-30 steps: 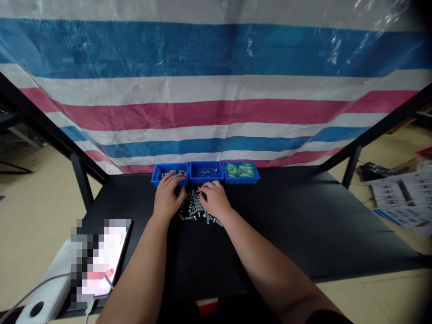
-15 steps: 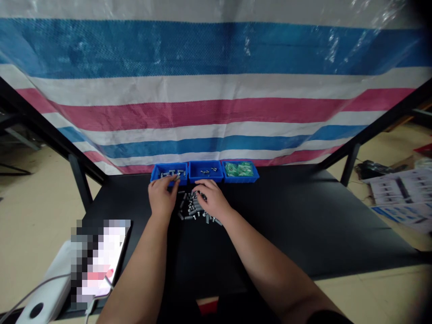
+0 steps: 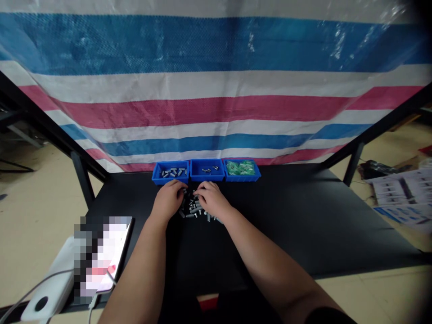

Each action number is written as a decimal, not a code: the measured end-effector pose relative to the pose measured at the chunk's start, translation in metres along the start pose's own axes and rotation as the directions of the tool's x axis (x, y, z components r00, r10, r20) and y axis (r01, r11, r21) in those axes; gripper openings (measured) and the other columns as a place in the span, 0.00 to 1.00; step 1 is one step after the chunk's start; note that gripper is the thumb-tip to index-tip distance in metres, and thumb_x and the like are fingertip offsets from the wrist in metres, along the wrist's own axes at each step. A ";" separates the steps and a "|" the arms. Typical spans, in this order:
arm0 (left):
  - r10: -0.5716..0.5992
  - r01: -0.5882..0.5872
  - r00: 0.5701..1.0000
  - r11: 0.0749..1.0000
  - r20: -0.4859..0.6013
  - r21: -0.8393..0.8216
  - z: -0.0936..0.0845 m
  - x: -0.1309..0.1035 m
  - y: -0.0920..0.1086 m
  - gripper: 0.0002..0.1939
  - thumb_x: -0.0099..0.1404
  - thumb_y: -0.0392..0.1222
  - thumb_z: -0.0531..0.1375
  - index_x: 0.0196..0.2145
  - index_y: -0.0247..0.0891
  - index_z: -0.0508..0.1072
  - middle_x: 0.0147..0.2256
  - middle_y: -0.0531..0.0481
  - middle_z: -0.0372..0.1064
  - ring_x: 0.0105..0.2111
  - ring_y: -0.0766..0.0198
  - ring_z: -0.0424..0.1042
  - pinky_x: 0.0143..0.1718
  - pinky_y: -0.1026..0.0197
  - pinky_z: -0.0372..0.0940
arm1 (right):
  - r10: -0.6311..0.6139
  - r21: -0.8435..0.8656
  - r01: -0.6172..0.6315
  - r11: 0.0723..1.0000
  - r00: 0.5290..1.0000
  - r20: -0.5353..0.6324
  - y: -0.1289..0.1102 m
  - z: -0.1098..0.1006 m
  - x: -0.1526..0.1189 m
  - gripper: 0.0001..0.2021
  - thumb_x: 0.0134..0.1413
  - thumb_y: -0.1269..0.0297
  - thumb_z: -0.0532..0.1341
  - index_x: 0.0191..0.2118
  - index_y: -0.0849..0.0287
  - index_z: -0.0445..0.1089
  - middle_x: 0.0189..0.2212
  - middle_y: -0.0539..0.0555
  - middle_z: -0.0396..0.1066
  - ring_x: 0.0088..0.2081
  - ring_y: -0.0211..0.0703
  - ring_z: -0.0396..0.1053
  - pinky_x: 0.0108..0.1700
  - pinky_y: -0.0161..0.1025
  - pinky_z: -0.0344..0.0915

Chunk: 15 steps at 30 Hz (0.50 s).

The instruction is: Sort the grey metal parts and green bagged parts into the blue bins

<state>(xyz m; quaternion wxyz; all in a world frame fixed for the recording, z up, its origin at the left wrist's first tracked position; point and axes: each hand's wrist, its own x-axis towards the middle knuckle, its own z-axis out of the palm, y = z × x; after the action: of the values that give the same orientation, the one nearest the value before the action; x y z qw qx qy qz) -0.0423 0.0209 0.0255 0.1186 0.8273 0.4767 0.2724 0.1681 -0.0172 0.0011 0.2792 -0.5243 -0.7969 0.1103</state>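
A pile of small grey metal cylinders and shiny bits lies on the black table in front of the blue bins. My left hand is at the left edge of the pile, its fingers curled down and closed. My right hand reaches over the pile's right side, with thumb and fingers drawn together at the tips. What either set of fingertips holds is too small to make out. Beyond my left hand, the left blue bin contains several grey cylinders.
The middle blue bin has a few small shiny metal pieces, and the right blue bin holds green packets. A lit phone and a white cabled device occupy the near left. Striped sheeting hangs behind the bins.
My left hand has moved from the left bin's front edge, where it held a small metal piece, down and right to the pile. My right hand stays over the pile, fingers slightly shifted.
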 end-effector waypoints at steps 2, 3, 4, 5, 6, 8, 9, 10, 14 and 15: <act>-0.021 0.018 0.996 0.999 0.087 0.038 0.006 -0.001 -0.003 0.17 0.66 0.32 0.56 0.46 0.43 0.80 0.46 0.46 0.78 0.48 0.53 0.75 0.51 0.54 0.70 | -0.008 0.009 0.009 1.000 1.000 -0.022 0.001 -0.001 0.000 0.13 0.63 0.76 0.60 0.44 0.56 0.80 0.44 0.56 0.72 0.48 0.47 0.66 0.57 0.47 0.63; -0.042 0.036 0.994 0.998 0.102 0.058 0.009 -0.001 -0.003 0.18 0.66 0.32 0.56 0.47 0.43 0.81 0.47 0.45 0.78 0.49 0.52 0.75 0.52 0.53 0.70 | -0.007 0.007 0.007 1.000 1.000 -0.030 0.001 -0.002 0.001 0.12 0.62 0.76 0.60 0.43 0.56 0.80 0.43 0.56 0.72 0.48 0.48 0.66 0.56 0.48 0.63; -0.061 0.053 0.992 0.996 0.110 0.071 0.011 -0.001 -0.003 0.18 0.66 0.32 0.56 0.48 0.43 0.81 0.47 0.45 0.78 0.49 0.52 0.75 0.52 0.53 0.70 | -0.004 0.005 0.005 1.000 0.999 -0.037 0.001 -0.003 0.001 0.12 0.62 0.76 0.61 0.42 0.55 0.80 0.42 0.55 0.72 0.48 0.49 0.66 0.56 0.49 0.63; -0.076 0.067 0.990 0.995 0.116 0.077 0.013 -0.001 -0.003 0.17 0.67 0.33 0.57 0.48 0.43 0.81 0.47 0.45 0.78 0.48 0.52 0.76 0.52 0.53 0.70 | -0.002 0.004 0.003 1.000 0.999 -0.046 0.001 -0.004 0.001 0.11 0.61 0.76 0.62 0.41 0.55 0.79 0.41 0.55 0.73 0.48 0.50 0.66 0.56 0.50 0.63; -0.091 0.082 0.988 0.994 0.122 0.078 0.013 -0.002 -0.001 0.16 0.67 0.34 0.57 0.47 0.44 0.81 0.46 0.45 0.78 0.47 0.52 0.76 0.50 0.53 0.70 | -0.003 0.008 0.003 1.000 0.998 -0.057 0.000 -0.005 0.001 0.11 0.60 0.76 0.62 0.41 0.55 0.79 0.41 0.55 0.73 0.48 0.50 0.66 0.55 0.50 0.63; -0.120 0.112 0.984 0.991 0.133 0.069 0.013 -0.002 0.003 0.13 0.67 0.36 0.59 0.45 0.44 0.81 0.44 0.45 0.78 0.44 0.52 0.77 0.46 0.54 0.71 | -0.015 0.044 0.019 0.999 0.996 -0.091 0.000 -0.007 0.002 0.10 0.59 0.77 0.62 0.40 0.55 0.78 0.42 0.54 0.73 0.46 0.49 0.68 0.55 0.49 0.64; -0.132 0.124 0.983 0.990 0.131 0.063 0.012 -0.002 0.005 0.12 0.66 0.37 0.60 0.44 0.45 0.81 0.43 0.46 0.78 0.42 0.53 0.77 0.44 0.54 0.71 | -0.021 0.078 0.030 0.996 0.993 -0.113 -0.001 -0.008 0.002 0.11 0.59 0.77 0.62 0.41 0.55 0.78 0.42 0.54 0.73 0.46 0.47 0.69 0.54 0.47 0.65; -0.138 0.133 0.984 0.990 0.113 0.051 0.011 -0.002 0.007 0.12 0.66 0.37 0.60 0.44 0.45 0.81 0.42 0.46 0.78 0.41 0.54 0.77 0.43 0.55 0.71 | -0.023 0.121 0.039 0.992 0.991 -0.134 -0.001 -0.008 0.002 0.11 0.59 0.77 0.61 0.42 0.55 0.77 0.43 0.54 0.72 0.44 0.46 0.70 0.52 0.45 0.66; -0.132 0.119 0.970 0.990 -0.204 -0.078 0.008 0.003 0.007 0.09 0.68 0.38 0.60 0.42 0.42 0.79 0.42 0.47 0.79 0.39 0.57 0.78 0.43 0.56 0.73 | -0.012 0.270 0.064 0.961 0.981 -0.192 -0.002 -0.007 0.001 0.11 0.59 0.76 0.59 0.42 0.56 0.76 0.43 0.54 0.70 0.39 0.40 0.71 0.45 0.38 0.69; -0.138 0.108 0.938 0.988 -0.319 -0.111 0.008 0.005 0.006 0.08 0.69 0.39 0.59 0.42 0.41 0.79 0.43 0.46 0.79 0.40 0.57 0.79 0.45 0.55 0.73 | -0.009 0.288 0.068 0.955 0.979 -0.202 -0.002 -0.006 0.001 0.11 0.60 0.75 0.59 0.42 0.56 0.76 0.43 0.54 0.69 0.39 0.40 0.71 0.44 0.38 0.69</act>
<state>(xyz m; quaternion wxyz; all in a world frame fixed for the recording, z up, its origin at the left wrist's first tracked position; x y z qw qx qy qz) -0.0321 0.0224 0.0231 0.0930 0.7332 0.5277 0.4187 0.1696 -0.0175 0.0076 0.4338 -0.4700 -0.7499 0.1689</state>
